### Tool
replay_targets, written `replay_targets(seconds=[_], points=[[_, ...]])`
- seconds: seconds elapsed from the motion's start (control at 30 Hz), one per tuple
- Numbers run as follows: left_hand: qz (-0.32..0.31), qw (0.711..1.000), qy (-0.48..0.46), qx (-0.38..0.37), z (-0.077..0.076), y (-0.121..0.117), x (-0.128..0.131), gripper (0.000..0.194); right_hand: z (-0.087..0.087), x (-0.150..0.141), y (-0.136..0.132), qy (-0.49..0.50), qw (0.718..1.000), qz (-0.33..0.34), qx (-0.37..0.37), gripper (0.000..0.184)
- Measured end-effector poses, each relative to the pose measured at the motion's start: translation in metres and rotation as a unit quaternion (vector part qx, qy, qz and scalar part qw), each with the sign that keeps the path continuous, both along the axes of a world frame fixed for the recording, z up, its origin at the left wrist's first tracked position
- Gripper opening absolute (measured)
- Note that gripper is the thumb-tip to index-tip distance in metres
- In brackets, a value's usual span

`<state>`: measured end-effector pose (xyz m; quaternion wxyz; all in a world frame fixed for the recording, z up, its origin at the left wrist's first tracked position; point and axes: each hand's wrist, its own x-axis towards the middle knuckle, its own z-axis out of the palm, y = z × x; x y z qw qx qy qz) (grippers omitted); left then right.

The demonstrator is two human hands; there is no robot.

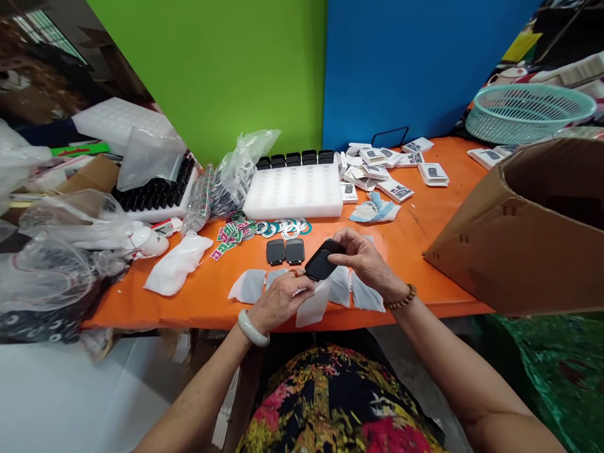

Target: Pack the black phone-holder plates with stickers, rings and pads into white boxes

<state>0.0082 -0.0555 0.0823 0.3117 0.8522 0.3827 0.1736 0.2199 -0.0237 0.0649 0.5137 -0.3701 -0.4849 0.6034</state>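
Over the front of the table I hold a flat black rectangular device (319, 264), tilted, between both hands. My right hand (365, 258) pinches its upper right end, thumb on top. At its lower left end, my left hand (283, 297) grips the edge with closed fingers. Two similar black devices (285, 251) lie side by side just beyond my left hand. Along the table's front edge sits a row of thin whitish pouches (367, 296), partly covered by my hands. One loose white pouch (312, 308) lies below the held device.
Round stickers (285, 228) and colourful square cards (230, 234) lie before a white foam tray (293, 192). Small white boxes (395, 189) are heaped behind a crumpled cloth (375, 209). A large cardboard box (523, 251) stands right. Plastic bags (47, 270) crowd the left.
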Motion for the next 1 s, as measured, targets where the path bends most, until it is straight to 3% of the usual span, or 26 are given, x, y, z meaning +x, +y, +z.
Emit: replay_targets(seconds=[0.23,0.4,0.73,0.8,1.0], points=[[0.019,0.999,-0.035,0.018,0.003,-0.006,0.005,0.015,-0.009,0.002,-0.008,0.031,0.999,0.001,-0.009,0.036],[0.06,0.996,-0.07,-0.006,0.0,-0.01,0.009,0.012,-0.005,0.005,-0.012,0.017,1.0,0.023,-0.011,0.036],[0.041,0.983,-0.134,-0.12,-0.004,-0.011,0.011,0.014,0.004,0.017,-0.012,-0.063,0.986,0.155,-0.006,0.027],[0.063,0.978,-0.146,-0.137,-0.005,-0.012,0.012,0.015,0.001,0.015,-0.014,-0.071,0.986,0.148,-0.02,0.027],[0.163,0.952,-0.203,-0.163,-0.017,-0.02,0.018,0.012,-0.006,0.003,-0.022,-0.05,0.997,0.036,-0.052,0.028]])
